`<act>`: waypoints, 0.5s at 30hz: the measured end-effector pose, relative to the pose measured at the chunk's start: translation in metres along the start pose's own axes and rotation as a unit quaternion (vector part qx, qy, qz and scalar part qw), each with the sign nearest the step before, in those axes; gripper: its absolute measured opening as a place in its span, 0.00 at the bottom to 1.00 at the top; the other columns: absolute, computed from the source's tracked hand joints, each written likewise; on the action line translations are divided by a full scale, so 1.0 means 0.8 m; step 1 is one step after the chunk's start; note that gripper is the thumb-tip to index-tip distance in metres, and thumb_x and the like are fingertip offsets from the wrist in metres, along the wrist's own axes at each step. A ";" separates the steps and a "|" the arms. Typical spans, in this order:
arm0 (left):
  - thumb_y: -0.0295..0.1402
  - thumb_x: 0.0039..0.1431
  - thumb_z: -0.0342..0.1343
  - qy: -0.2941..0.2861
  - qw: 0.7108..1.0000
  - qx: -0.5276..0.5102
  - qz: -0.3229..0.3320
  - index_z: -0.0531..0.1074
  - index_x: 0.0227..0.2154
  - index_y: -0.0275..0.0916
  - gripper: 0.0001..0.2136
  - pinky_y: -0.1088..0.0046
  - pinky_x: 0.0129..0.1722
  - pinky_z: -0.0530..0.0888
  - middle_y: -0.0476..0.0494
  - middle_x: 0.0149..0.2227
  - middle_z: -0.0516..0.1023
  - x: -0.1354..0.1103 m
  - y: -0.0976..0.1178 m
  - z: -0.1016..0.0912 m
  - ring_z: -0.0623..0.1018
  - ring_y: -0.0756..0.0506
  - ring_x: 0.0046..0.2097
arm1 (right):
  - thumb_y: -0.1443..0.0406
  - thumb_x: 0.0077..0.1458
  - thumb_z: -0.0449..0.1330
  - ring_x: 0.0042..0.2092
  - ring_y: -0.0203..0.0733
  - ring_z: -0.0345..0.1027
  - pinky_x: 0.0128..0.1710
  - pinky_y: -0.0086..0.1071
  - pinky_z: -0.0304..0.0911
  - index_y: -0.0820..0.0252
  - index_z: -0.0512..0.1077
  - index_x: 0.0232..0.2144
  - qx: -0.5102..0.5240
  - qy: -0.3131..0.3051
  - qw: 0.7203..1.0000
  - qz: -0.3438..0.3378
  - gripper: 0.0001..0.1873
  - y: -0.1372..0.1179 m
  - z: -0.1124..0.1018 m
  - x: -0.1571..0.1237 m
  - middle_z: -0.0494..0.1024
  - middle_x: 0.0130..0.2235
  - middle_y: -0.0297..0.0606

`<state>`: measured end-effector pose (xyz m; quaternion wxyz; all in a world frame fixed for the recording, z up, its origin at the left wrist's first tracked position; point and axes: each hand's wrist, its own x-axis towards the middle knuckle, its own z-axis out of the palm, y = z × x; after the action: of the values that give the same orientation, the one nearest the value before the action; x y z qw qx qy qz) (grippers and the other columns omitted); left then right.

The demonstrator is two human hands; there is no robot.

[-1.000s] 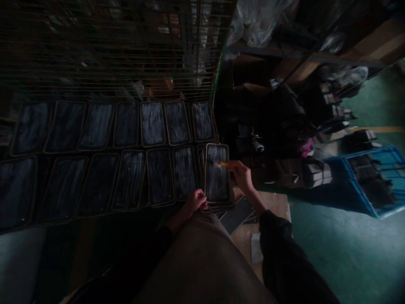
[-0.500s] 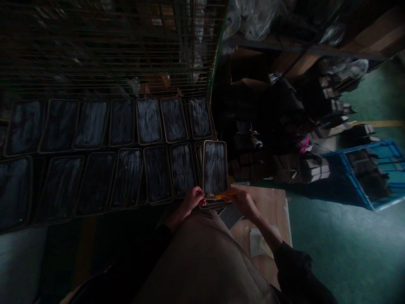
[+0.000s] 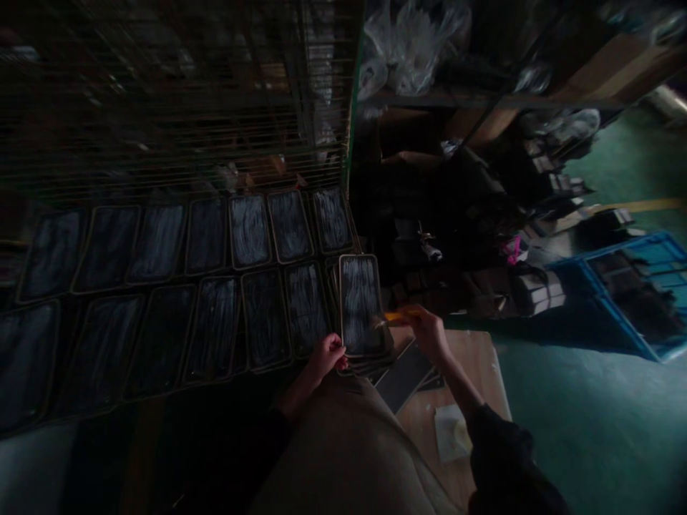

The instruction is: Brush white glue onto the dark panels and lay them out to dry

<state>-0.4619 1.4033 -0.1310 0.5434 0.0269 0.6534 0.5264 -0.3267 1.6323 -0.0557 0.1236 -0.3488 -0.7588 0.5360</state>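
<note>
A dark rectangular panel [image 3: 359, 300] with rounded corners, a pale rim and whitish streaks lies on top of a stack in front of me. My left hand [image 3: 326, 355] pinches its near left corner. My right hand [image 3: 429, 333] is closed round the orange handle of a brush [image 3: 401, 315]. The pale bristles are over the panel's right edge; whether they touch it I cannot tell. Similar streaked panels [image 3: 261, 315] lie in two rows to the left, some overlapping.
Beyond the panels rises a wire mesh cage [image 3: 257, 136]. On the right stand a wooden board [image 3: 477, 365] with a dark flat plate [image 3: 405, 375] and a whitish sheet [image 3: 449, 436], dark bundled stacks [image 3: 537, 290] and a blue crate [image 3: 595, 286]. Plastic bags [image 3: 413, 57] sit on a shelf.
My right hand has moved the brush from the panel's near edge up and right to its right side. My left hand stays at the near left corner. The whole view has shifted slightly.
</note>
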 end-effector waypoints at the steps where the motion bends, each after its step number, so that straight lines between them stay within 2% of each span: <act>1: 0.40 0.46 0.63 -0.001 1.000 0.004 0.000 0.61 0.27 0.39 0.16 0.77 0.17 0.71 0.52 0.18 0.73 0.001 0.001 0.001 0.75 0.48 0.19 | 0.53 0.60 0.56 0.36 0.44 0.77 0.35 0.34 0.73 0.59 0.73 0.40 0.011 0.023 0.999 -0.020 0.16 -0.001 0.005 0.015 0.80 0.36 0.41; 5: 0.41 0.46 0.62 -0.017 1.000 0.019 -0.015 0.62 0.28 0.39 0.15 0.76 0.20 0.72 0.50 0.18 0.74 0.001 0.003 0.002 0.77 0.48 0.20 | 0.55 0.60 0.56 0.42 0.43 0.75 0.43 0.35 0.71 0.58 0.73 0.41 0.053 0.095 0.990 -0.088 0.15 -0.006 0.035 0.065 0.78 0.43 0.42; 7: 0.42 0.47 0.61 -0.026 0.999 0.019 -0.028 0.61 0.28 0.39 0.16 0.76 0.21 0.71 0.49 0.18 0.75 0.001 0.005 0.003 0.77 0.47 0.21 | 0.56 0.60 0.55 0.44 0.43 0.74 0.45 0.35 0.70 0.58 0.73 0.40 0.052 0.099 0.988 -0.105 0.14 -0.009 0.048 0.076 0.78 0.44 0.42; 9: 0.44 0.46 0.61 -0.038 0.998 0.012 -0.044 0.60 0.28 0.40 0.17 0.76 0.20 0.70 0.49 0.18 0.74 0.000 0.008 0.003 0.76 0.47 0.21 | 0.56 0.60 0.55 0.44 0.44 0.73 0.44 0.35 0.70 0.59 0.73 0.40 0.038 0.076 0.990 -0.113 0.14 -0.012 0.055 0.076 0.78 0.42 0.42; 12: 0.44 0.43 0.63 -0.062 0.996 -0.037 -0.055 0.60 0.30 0.40 0.20 0.75 0.22 0.71 0.50 0.20 0.74 -0.005 0.020 0.001 0.77 0.47 0.22 | 0.55 0.60 0.56 0.40 0.44 0.75 0.38 0.34 0.72 0.59 0.74 0.40 0.038 0.053 0.994 -0.089 0.15 -0.024 0.047 0.063 0.79 0.39 0.42; 13: 0.44 0.43 0.64 -0.073 0.994 -0.065 -0.054 0.61 0.33 0.40 0.20 0.74 0.23 0.72 0.50 0.22 0.74 -0.008 0.027 0.000 0.78 0.46 0.23 | 0.55 0.60 0.56 0.38 0.44 0.75 0.37 0.34 0.72 0.59 0.74 0.40 0.046 0.065 0.994 -0.072 0.15 -0.028 0.040 0.057 0.79 0.38 0.42; 15: 0.43 0.44 0.64 -0.105 0.987 -0.116 -0.043 0.64 0.40 0.39 0.23 0.71 0.26 0.74 0.48 0.27 0.75 -0.014 0.046 -0.001 0.78 0.46 0.25 | 0.54 0.58 0.58 0.37 0.44 0.76 0.37 0.35 0.73 0.58 0.73 0.42 0.062 0.135 0.988 -0.044 0.16 -0.035 0.021 0.045 0.80 0.38 0.41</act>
<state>-0.4776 1.4123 -0.0967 0.6305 -0.0097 0.5277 0.5691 -0.3736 1.6387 -0.0439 0.2696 -0.3760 -0.7152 0.5238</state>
